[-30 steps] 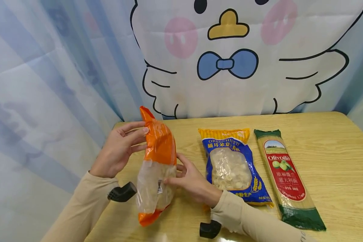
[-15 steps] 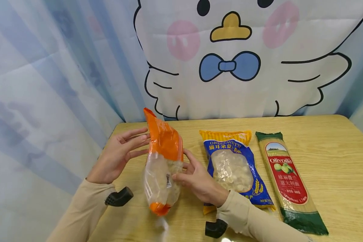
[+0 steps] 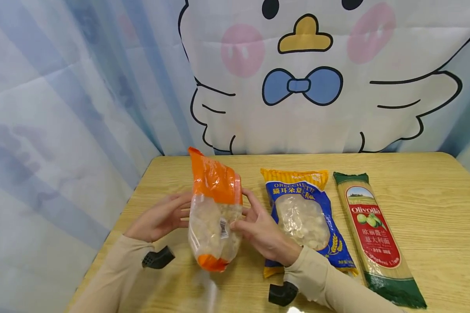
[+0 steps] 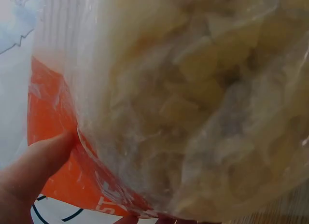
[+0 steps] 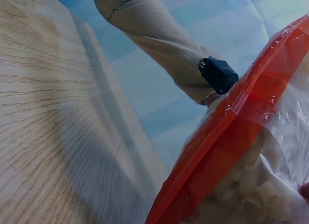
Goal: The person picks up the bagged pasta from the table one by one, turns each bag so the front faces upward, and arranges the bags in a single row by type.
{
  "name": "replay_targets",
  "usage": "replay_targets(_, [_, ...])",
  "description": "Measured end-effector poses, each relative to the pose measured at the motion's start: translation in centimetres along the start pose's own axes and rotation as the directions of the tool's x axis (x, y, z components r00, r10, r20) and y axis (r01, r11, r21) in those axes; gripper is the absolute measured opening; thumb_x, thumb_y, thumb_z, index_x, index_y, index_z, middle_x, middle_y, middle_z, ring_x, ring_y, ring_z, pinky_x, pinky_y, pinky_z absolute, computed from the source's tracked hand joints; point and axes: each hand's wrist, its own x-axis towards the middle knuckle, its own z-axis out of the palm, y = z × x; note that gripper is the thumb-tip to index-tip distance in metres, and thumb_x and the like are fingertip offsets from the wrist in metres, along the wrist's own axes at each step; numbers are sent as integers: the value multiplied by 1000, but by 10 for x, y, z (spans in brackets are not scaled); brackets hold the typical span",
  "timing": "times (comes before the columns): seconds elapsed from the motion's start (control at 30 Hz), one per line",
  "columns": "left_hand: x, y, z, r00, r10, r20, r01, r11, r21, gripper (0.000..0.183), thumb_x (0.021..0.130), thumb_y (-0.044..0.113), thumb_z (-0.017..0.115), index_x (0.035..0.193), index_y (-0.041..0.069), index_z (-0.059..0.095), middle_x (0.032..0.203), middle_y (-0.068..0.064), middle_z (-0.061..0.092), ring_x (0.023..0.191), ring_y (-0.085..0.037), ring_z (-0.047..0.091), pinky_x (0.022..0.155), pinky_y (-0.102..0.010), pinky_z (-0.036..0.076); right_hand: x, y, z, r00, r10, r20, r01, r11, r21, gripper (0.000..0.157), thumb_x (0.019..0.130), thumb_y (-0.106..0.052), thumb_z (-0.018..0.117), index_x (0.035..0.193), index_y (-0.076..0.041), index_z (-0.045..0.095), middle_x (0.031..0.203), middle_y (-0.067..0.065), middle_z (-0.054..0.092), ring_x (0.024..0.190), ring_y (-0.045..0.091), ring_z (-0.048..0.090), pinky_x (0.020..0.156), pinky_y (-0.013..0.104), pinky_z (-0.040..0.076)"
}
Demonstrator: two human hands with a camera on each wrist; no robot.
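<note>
My right hand [image 3: 268, 230] grips a bag of pasta [image 3: 215, 208] by its right side, thumb in front, holding it tilted above the table. The bag has an orange top and bottom and a clear middle; short curled pasta shows through in the right wrist view [image 5: 265, 195]. My left hand [image 3: 160, 217] is at the bag's left side, its fingers extended and partly hidden behind it. In the left wrist view, the left thumb [image 4: 43, 161] lies against the orange film, and the fingertips show only slightly at the bottom edge.
A blue and yellow bag of orecchiette [image 3: 301, 217] lies just right of the right hand. Beyond it is a long green-ended pack of spaghetti [image 3: 376, 234]. The wooden table [image 3: 446, 208] meets a printed curtain [image 3: 82, 108] at the back and left.
The left hand has come off the bag's upper left edge and moved down, its fingers now partly behind the bag. The right hand has shifted slightly right with the bag, whose lower end has tipped up.
</note>
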Motion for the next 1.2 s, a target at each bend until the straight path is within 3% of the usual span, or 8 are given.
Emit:
replay_targets(0.13, [0, -6, 1, 999, 5, 42, -1, 996, -87, 25, 107, 22, 46, 121, 14, 65, 122, -3, 65, 110, -20, 63, 92, -36, 56, 0, -1, 0, 1000, 14, -2, -14, 1000, 19, 81, 85, 20, 50, 149, -24, 24, 126, 11, 54, 95, 15, 61, 85, 28, 56])
replay_targets(0.37, [2, -11, 6, 998, -22, 52, 29, 990, -136, 24, 107, 22, 46, 120, 12, 63, 119, -4, 66, 104, -18, 65, 89, -31, 57, -3, -6, -3, 999, 38, 0, -38, 999, 18, 82, 85, 19, 49, 150, -22, 22, 125, 12, 54, 96, 16, 60, 85, 27, 55])
replay_targets(0.53, [1, -10, 10, 999, -3, -37, -4, 984, -177, 22, 105, 16, 51, 117, 9, 66, 115, -3, 69, 102, -14, 66, 88, -27, 57, -3, -9, -4, 998, 51, -41, -51, 998, -20, 78, 88, 17, 52, 152, -19, 23, 124, 12, 55, 99, 16, 61, 87, 28, 56])
replay_targets(0.7, [-2, -4, 16, 987, 25, -157, -45, 991, -123, 45, 102, 14, 55, 143, -2, 46, 123, -2, 64, 107, -13, 64, 90, -25, 56, -1, -7, -5, 991, 76, -112, -85, 994, -73, 69, 91, 12, 54, 150, -14, 29, 126, 11, 55, 103, 16, 61, 87, 28, 56])
replay_targets(0.8, [-6, 4, 21, 973, 54, -225, -77, 993, -92, 58, 100, 14, 58, 150, -2, 33, 125, -2, 62, 107, -13, 66, 89, -24, 56, 0, -5, -5, 983, 100, -157, -118, 987, -110, 61, 94, 6, 56, 148, -10, 33, 123, 8, 57, 103, 16, 61, 87, 31, 56])
replay_targets(0.97, [-9, 16, 31, 948, 99, -303, -127, 989, -73, 60, 96, 12, 64, 147, 0, 35, 112, -3, 69, 97, -13, 70, 84, -25, 58, 1, -8, -5, 968, 120, -221, -147, 983, -109, 52, 99, -2, 53, 148, -5, 36, 117, 7, 61, 106, 18, 63, 92, 42, 56])
replay_targets(1.1, [-9, 21, 37, 925, 133, -355, -160, 986, -50, 57, 96, 11, 65, 145, 0, 37, 100, 0, 72, 89, -12, 70, 79, -23, 59, -2, -15, -3, 962, 125, -243, -155, 982, -108, 50, 102, -13, 53, 149, -10, 36, 127, 15, 59, 117, 27, 61, 96, 50, 55])
replay_targets(1.2, [-11, 23, 40, 908, 142, -394, -167, 986, -30, 54, 96, 10, 64, 143, 1, 40, 97, 2, 70, 84, -9, 68, 75, -21, 58, -7, -21, 1, 967, 138, -213, -171, 974, -146, 55, 101, -19, 55, 151, -14, 35, 141, 22, 49, 124, 32, 57, 95, 53, 54])
